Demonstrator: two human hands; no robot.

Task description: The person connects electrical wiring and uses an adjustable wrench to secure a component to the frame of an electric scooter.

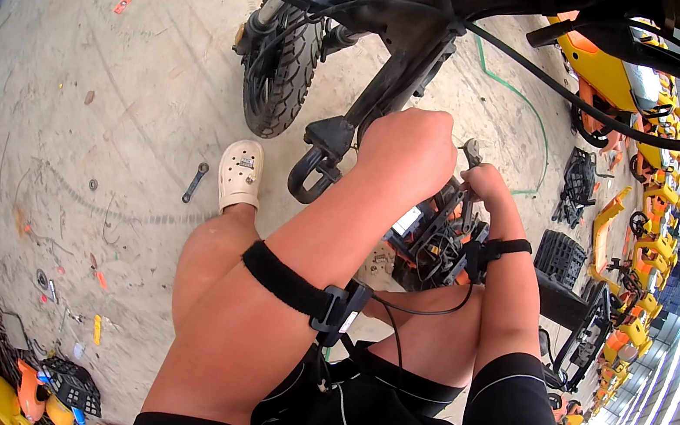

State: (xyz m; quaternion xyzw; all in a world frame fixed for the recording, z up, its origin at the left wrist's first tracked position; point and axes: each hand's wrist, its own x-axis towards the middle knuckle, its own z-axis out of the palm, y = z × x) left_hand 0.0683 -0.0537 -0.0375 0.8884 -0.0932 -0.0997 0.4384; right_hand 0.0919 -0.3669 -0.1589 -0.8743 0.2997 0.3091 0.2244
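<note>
A stripped black scooter frame (389, 88) stands before me, its front wheel (279, 76) turned at the far left. Over the frame's lower part, my left hand (410, 146) is closed in a fist; its back faces me, so whatever its fingers grip is hidden. Just to the right, my right hand (489, 186) is wrapped round a grey metal wrench (472, 152), whose jaws stick up past the fingers. Below both hands lies a cluster of wires and black parts (436, 249) within the frame. A black metal loop (310, 175) juts from the frame left of my fist.
Another wrench (196, 182) lies on the concrete floor beside my beige clog (240, 176). A black cable (608, 125) arcs across the upper right. Black crates (560, 259) and rows of yellow scooters (651, 250) stand along the right. Loose parts (35, 369) are piled at lower left.
</note>
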